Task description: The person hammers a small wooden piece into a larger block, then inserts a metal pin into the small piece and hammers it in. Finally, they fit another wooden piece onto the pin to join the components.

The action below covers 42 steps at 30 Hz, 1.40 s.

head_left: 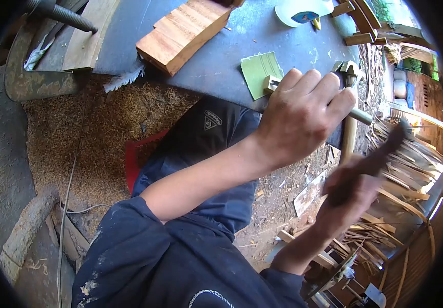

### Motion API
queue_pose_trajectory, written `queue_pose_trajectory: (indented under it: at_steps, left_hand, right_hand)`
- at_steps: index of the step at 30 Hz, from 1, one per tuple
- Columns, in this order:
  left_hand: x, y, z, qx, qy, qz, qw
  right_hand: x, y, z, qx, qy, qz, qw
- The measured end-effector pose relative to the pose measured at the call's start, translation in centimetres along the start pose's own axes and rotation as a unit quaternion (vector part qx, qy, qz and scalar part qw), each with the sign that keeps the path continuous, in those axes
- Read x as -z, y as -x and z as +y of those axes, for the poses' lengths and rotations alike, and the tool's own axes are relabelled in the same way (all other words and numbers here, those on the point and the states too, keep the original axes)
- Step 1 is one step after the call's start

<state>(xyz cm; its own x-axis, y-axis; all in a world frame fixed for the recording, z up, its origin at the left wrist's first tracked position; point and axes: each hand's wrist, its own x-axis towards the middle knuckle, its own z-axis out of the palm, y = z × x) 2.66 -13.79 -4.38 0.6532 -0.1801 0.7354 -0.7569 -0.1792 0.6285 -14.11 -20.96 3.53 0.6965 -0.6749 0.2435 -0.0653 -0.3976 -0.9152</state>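
Observation:
My left hand (303, 115) is closed, knuckles up, at the right edge of the bench. The end of a small pale wooden piece (271, 84) sticks out from under its fingers, over a green cloth-like patch (260, 73). Close to the hand's right side are a metal jaw-like part (348, 68) and a grey metal cylinder (361, 115); how they join is hidden. My right hand (352, 187), smeared by motion, is wrapped round a dark elongated object (388, 149) whose kind I cannot make out. It is lower and to the right of my left hand.
On the dark bench (216, 72) lie a thick wooden block (185, 33) and a white bottle (303, 11). A large metal clamp (39, 84) with a threaded screw (72, 18) is at the left. Sawdust (98, 128) covers the floor; wood strips (406, 174) lie right.

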Motion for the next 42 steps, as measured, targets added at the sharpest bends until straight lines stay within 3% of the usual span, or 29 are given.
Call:
queue_pose_trajectory:
  at_steps: [1,8,12,14,15,16,17,19,21,26,29,42]
  left_hand:
    - [0.2,0.0,-0.1,0.008,0.006,0.000,1.000]
    - [0.3,0.3,-0.5,-0.012,-0.006,0.005,1.000]
    - [0.3,0.4,-0.1,0.003,0.017,0.013,1.000]
    - [0.3,0.5,-0.5,-0.004,0.030,0.021,0.999]
    - [0.3,0.6,-0.7,-0.006,0.034,0.028,0.999]
    - [0.4,0.6,-0.7,-0.002,0.030,0.022,0.999]
    - [0.5,0.6,-0.6,0.001,0.027,0.017,0.999]
    - [0.7,0.5,-0.4,0.011,0.024,-0.001,1.000]
    - [0.8,0.5,-0.2,0.031,0.022,-0.024,0.999]
    - [0.6,0.4,-0.1,-0.012,0.081,0.014,0.997]
    - [0.2,0.3,1.0,-0.029,0.094,0.013,0.995]
    - [-0.4,-0.4,1.3,-0.003,0.036,-0.011,0.999]
  right_hand:
    - [-1.4,1.0,-0.1,-0.061,0.053,0.004,0.997]
    - [-0.8,-0.1,-1.1,0.032,-0.147,0.139,0.979]
    - [-2.3,1.1,-0.9,-0.028,0.082,-0.011,0.996]
    - [-1.8,1.1,-0.2,-0.031,0.057,0.057,0.996]
    - [-0.8,0.9,-0.2,-0.015,0.047,0.023,0.999]
    - [-0.7,1.0,-0.1,-0.034,-0.032,0.076,0.996]
    - [-0.4,1.0,0.2,-0.039,-0.121,0.085,0.988]
    - [-0.9,1.0,0.5,-0.026,-0.141,0.057,0.988]
    - [-0.6,1.4,-0.1,-0.045,0.065,-0.058,0.995]
    - [-1.3,1.1,-0.4,-0.040,-0.035,0.081,0.995]
    - [0.3,0.9,-0.1,-0.045,-0.082,0.107,0.990]
    - [1.5,0.8,0.5,-0.052,-0.062,0.015,0.997]
